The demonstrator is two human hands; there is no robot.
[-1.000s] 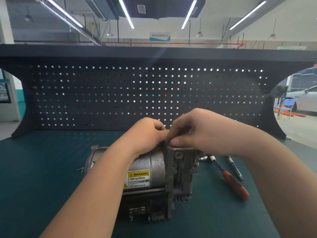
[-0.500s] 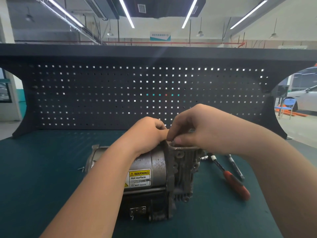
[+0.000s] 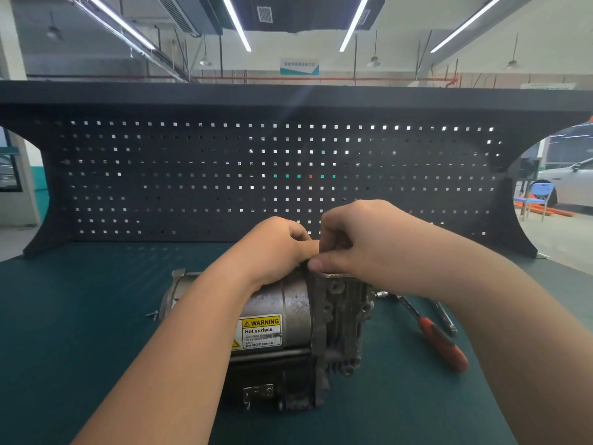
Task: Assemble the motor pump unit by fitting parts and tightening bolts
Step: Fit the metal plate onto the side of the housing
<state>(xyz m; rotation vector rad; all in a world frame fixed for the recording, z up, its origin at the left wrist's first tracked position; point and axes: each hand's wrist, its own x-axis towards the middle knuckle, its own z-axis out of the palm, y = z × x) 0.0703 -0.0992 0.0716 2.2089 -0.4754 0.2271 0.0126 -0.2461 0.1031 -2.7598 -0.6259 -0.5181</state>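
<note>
While seating a small part, too hidden to name, atop motor pump unit (image 3: 288,332) mid-desk (image 3: 80,348) | left hand (image 3: 276,248), right hand (image 3: 362,245) curled, pinching there | align squarely, start threads by fingers before red-handled tool (image 3: 442,345).

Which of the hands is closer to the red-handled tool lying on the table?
The right. The right hand is up at the pump's top edge, on the same side as the red-handled tool. The left hand sits on the far side of the right hand from it.
</note>
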